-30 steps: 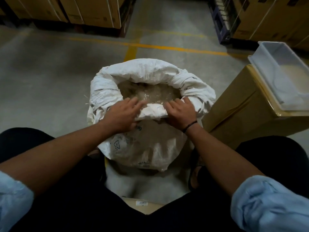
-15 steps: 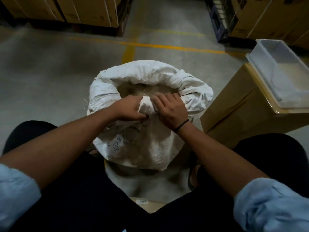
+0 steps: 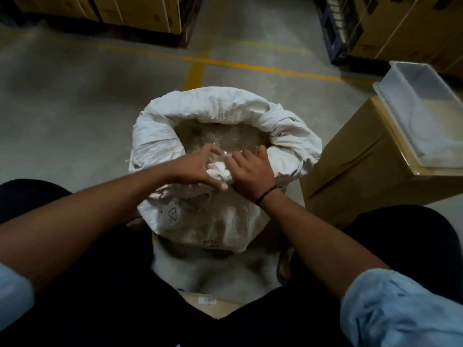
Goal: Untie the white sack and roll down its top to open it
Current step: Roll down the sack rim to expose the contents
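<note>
The white woven sack (image 3: 213,214) stands on the floor between my knees. Its mouth is open, with the top rolled into a thick rim (image 3: 215,106) around brownish grainy contents (image 3: 225,137). My left hand (image 3: 198,169) and my right hand (image 3: 253,171) meet at the near side of the rim. Both hold a bunched fold of sack cloth (image 3: 220,171) between them, fingers reaching over the edge toward the contents. The left hand is slightly blurred.
A cardboard box (image 3: 363,166) stands right of the sack with a clear plastic tub (image 3: 426,111) on top. Stacked cartons on pallets line the back left (image 3: 140,13) and back right (image 3: 400,28). Yellow lines (image 3: 198,68) cross the concrete floor.
My hands first lay flat on the near rim, then came together gripping a fold. Now they push that fold forward, fingers extending into the sack's mouth.
</note>
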### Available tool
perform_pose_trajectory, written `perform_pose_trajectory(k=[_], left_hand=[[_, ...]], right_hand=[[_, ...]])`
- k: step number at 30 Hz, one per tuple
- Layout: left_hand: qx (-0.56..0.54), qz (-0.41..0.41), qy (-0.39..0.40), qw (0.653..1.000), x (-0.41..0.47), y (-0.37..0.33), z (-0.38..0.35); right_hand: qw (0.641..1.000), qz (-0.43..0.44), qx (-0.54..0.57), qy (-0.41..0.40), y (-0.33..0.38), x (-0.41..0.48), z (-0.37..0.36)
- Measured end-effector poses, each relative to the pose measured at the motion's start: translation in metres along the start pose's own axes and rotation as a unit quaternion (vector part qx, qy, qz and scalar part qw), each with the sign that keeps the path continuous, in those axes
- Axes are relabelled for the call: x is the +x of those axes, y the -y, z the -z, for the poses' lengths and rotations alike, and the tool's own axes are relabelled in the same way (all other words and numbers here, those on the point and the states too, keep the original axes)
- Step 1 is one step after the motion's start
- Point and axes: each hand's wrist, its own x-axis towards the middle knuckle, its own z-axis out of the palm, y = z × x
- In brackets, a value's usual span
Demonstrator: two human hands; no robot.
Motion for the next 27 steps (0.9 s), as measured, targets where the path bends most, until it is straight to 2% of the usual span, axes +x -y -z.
perform_pose_trajectory(k=[1, 3, 5, 7, 9, 11, 13, 16, 18, 20, 22, 23, 25, 27], left_hand=[[-0.029, 0.024, 0.058, 0.998, -0.002, -0.001, 0.011], [0.091, 0.002, 0.091, 0.992, -0.003, 0.001, 0.018], [0.266, -0.048, 0.009, 0.963, -0.001, 0.005, 0.009], [0.416, -0.126, -0.087, 0.897, 0.003, 0.013, -0.009], [0.498, -0.211, -0.131, 0.831, 0.001, 0.022, -0.02], [0.525, -0.252, -0.135, 0.802, -0.004, 0.035, -0.02], [0.504, -0.269, -0.139, 0.809, -0.011, 0.043, -0.021], [0.375, -0.257, -0.183, 0.872, -0.024, 0.031, -0.013], [0.302, -0.191, -0.227, 0.906, -0.03, 0.023, -0.004], [0.326, -0.043, -0.343, 0.88, -0.029, 0.029, 0.006], [0.295, 0.113, -0.412, 0.855, -0.029, 0.04, 0.012], [0.24, 0.162, -0.413, 0.864, -0.028, 0.047, 0.013], [0.102, 0.192, -0.389, 0.895, -0.024, 0.058, 0.014], [-0.003, 0.143, -0.381, 0.913, -0.016, 0.069, 0.019]], right_hand=[[0.999, 0.023, -0.012, -0.031, 0.003, -0.004, -0.001], [0.998, 0.036, -0.032, -0.041, 0.009, -0.007, 0.0], [0.999, 0.036, -0.022, -0.019, 0.006, -0.005, -0.003], [0.995, 0.049, 0.035, 0.08, -0.005, -0.002, -0.004], [0.962, 0.046, 0.125, 0.238, -0.022, -0.002, -0.001], [0.93, 0.011, 0.148, 0.337, -0.038, -0.007, 0.004], [0.93, -0.024, 0.106, 0.352, -0.046, -0.013, 0.005], [0.972, -0.015, 0.016, 0.233, -0.046, -0.016, 0.002], [0.989, -0.018, -0.015, 0.146, -0.045, -0.023, -0.001], [0.992, -0.047, -0.036, 0.115, -0.043, -0.031, -0.002], [0.978, -0.102, -0.042, 0.177, -0.044, -0.028, -0.003], [0.962, -0.133, -0.034, 0.238, -0.044, -0.022, -0.001], [0.921, -0.154, -0.002, 0.358, -0.045, -0.009, 0.0], [0.876, -0.117, 0.025, 0.467, -0.047, 0.003, 0.0]])
